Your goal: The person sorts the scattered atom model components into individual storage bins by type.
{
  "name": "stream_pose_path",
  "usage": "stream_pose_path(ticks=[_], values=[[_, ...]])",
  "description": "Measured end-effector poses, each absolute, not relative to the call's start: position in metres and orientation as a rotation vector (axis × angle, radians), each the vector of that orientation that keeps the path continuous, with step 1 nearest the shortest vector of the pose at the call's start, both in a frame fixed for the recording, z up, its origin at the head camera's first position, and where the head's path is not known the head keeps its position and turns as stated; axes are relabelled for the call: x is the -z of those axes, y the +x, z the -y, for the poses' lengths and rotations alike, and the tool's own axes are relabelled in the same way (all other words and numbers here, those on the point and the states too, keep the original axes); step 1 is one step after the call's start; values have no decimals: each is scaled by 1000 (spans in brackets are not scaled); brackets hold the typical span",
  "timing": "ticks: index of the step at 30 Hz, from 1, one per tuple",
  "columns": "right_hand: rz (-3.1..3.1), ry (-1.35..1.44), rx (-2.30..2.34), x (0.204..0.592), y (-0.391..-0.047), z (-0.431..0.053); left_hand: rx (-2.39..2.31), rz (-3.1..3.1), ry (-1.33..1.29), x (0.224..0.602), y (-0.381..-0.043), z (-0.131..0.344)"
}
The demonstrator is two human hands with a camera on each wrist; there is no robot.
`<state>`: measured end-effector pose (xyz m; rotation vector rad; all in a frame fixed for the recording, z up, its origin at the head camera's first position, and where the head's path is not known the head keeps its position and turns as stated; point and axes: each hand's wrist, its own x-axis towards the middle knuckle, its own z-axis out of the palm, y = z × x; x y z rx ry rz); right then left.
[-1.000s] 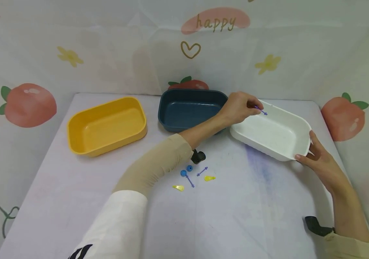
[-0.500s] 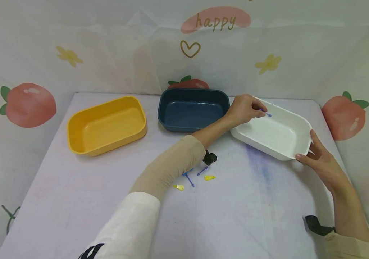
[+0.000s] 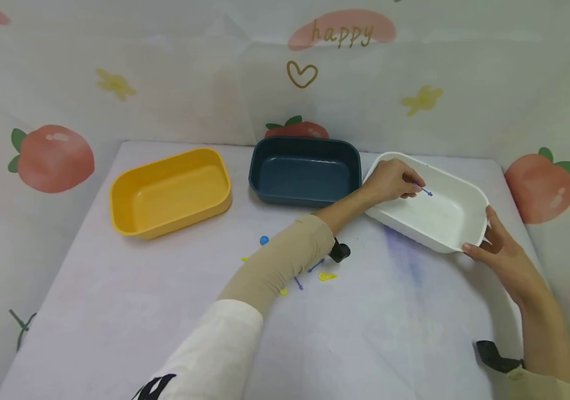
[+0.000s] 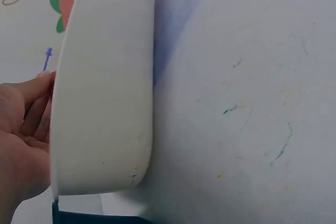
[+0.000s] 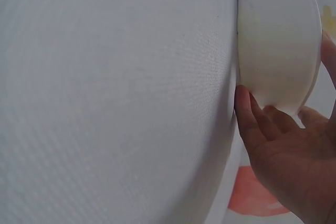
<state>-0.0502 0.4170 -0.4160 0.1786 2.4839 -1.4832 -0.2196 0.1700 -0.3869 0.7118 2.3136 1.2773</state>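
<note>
A: ok so what's that left hand (image 3: 390, 180) actually doing?

B: Pinching a little purple stick (image 3: 427, 191) between thumb and fingers, held over the inside of the white tray (image 3: 457, 222). The left wrist view has the stick's end poking past the fingertips.

A: And the right hand (image 3: 507, 255)?

B: It's got the right end of that same tray, thumb at the near rim and fingers round the end. From the right wrist camera you can see fingertips against the outer wall, one down by the tablecloth (image 3: 365, 333).

A: Anything next to it?

B: Dark blue tray (image 3: 305, 172) just left of the white one, then the yellow tray (image 3: 170, 194) further left, a bit angled.

A: And the small bits in the middle?

B: Partly behind the left sleeve (image 3: 285, 250), so I can't count them. I can see a blue bead (image 3: 264, 240), a yellow drop-shaped piece (image 3: 327, 276), plus two more purple sticks (image 3: 316, 265) lying nearby.

A: Backdrop?

B: White printed cloth (image 3: 190, 55) with peaches, yellow flowers and "happy" up top lol.
</note>
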Motion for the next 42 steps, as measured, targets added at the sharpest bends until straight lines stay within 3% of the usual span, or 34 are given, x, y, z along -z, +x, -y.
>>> stream_pose_path(ticks=[42], values=[[-2471, 203, 1550, 416, -46, -415, -614, -2608, 787, 412, -227, -194]])
